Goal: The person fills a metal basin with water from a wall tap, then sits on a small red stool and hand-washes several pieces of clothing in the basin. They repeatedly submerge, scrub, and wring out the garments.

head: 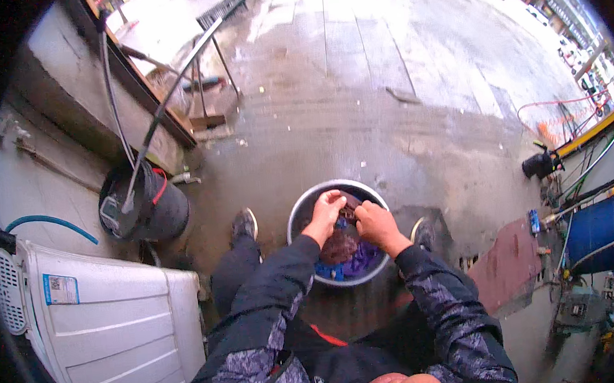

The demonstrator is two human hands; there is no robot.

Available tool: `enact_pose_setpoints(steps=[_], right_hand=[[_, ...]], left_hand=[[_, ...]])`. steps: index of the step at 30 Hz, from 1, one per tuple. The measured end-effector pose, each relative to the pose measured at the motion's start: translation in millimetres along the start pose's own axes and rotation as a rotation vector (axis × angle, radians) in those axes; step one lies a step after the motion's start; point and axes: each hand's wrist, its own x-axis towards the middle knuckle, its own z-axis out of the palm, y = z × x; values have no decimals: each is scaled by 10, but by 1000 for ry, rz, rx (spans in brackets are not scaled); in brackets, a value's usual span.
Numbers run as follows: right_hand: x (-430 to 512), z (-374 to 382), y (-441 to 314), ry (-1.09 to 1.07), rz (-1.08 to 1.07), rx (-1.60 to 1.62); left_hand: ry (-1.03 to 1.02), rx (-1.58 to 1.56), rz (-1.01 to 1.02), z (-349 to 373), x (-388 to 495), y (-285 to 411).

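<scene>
A round basin with a pale rim stands on the wet floor between my feet. Inside it lie purple cloth and blue cloth. My left hand pinches a dark brown cloth over the basin, thumb and fingers together near its upper edge. Close by on the right, my right hand is closed in a fist on the same cloth. The brown cloth hangs down into the basin and covers part of the other pieces. My palms hide the exact grip.
A white plastic washing machine stands at my left. Beyond it is a black bucket with a long metal pole leaning from it. A reddish-brown sheet and a blue barrel are at the right.
</scene>
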Motion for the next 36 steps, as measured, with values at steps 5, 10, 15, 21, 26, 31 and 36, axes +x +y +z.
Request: enact_pose_setpoints(steps=[5,10,15,21,26,31,36], right_hand=[[-330,758,428,-207,110,-53],[-453,1402,580,-169,214,13],[-369,1940,698,-90,174,91],[-141,2565,791,-8,137,70],[54,2853,920,-220,336,163],[206,2904,1173,-492,553,409],[169,2939,1248,-335,377,357]], left_hand=[[135,182,-111,-410,123,-1043],[284,957,26,-730,115,-1237],[96,1147,423,-629,377,-1127],[-33,1277,245,-576,667,-1390],[-39,1532,236,-709,905,-1614],[-248,1449,186,-658,1183,-1628],[-272,1607,175,-632,1170,-1303]])
